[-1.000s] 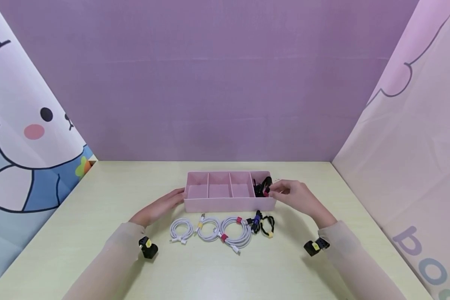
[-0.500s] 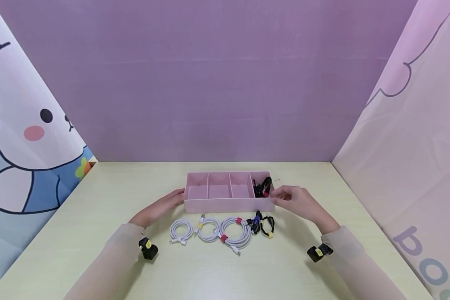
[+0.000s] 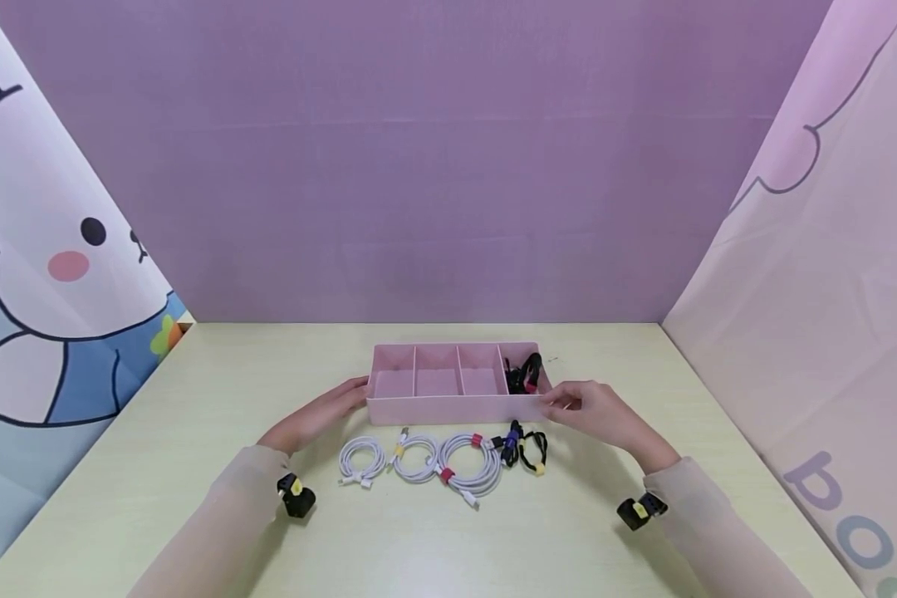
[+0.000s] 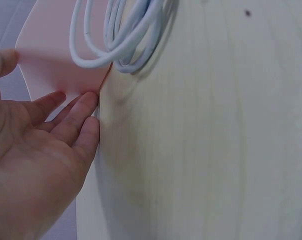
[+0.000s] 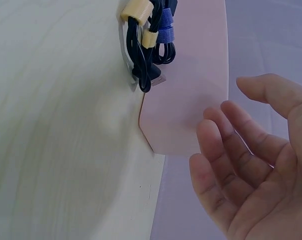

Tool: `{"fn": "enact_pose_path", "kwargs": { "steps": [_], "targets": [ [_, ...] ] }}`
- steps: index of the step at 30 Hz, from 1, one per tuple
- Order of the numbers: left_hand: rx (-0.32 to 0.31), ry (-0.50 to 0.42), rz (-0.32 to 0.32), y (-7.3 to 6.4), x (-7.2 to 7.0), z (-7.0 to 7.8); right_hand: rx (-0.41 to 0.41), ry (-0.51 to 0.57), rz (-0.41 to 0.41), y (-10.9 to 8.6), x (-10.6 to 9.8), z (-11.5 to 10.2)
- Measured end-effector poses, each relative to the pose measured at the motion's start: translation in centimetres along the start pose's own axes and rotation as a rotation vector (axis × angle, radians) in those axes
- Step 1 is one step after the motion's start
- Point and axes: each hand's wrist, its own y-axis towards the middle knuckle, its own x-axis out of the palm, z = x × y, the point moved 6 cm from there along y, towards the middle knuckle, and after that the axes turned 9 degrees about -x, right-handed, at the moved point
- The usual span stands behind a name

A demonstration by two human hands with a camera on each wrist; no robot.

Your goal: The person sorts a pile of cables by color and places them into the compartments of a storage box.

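Observation:
A pink box (image 3: 448, 409) with several compartments stands on the table, its rightmost compartment holding a black cable (image 3: 529, 368) with a red tie. My left hand (image 3: 317, 413) touches the box's left end with extended fingertips; in the left wrist view the thumb is at the upper edge. At the right end is my right hand (image 3: 594, 411), fingers loosely bent and holding nothing, fingertips close to the front corner. In front lie a white coiled cable (image 3: 359, 477), one with a yellow tie (image 3: 399, 449), a larger one with red ties (image 3: 489, 477), and black cables (image 3: 511, 448) with purple and yellow ties.
The pale wooden table (image 3: 448, 552) ends at a purple back panel (image 3: 433, 208). Printed cloths, one with a cartoon animal (image 3: 60, 199), slope up at both sides. Each wrist wears a small black camera (image 3: 296, 497).
My right hand has drawn back from the black cable in the right compartment and lowered to the box's front right corner. The left hand has stayed on the left end.

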Motion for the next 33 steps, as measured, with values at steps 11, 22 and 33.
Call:
{"fn": "enact_pose_path", "kwargs": {
  "steps": [11,22,33],
  "targets": [
    [-0.004,0.017,-0.003,0.0,0.0,0.0,-0.005,0.022,-0.075,-0.6,0.7,0.5],
    [-0.008,0.007,-0.001,0.0,0.0,0.0,0.017,0.027,-0.115,-0.9,1.5,1.5],
    [-0.006,0.009,0.005,0.1,0.0,-0.1,0.034,0.045,-0.152,-1.0,2.4,1.4]
  ]
}}
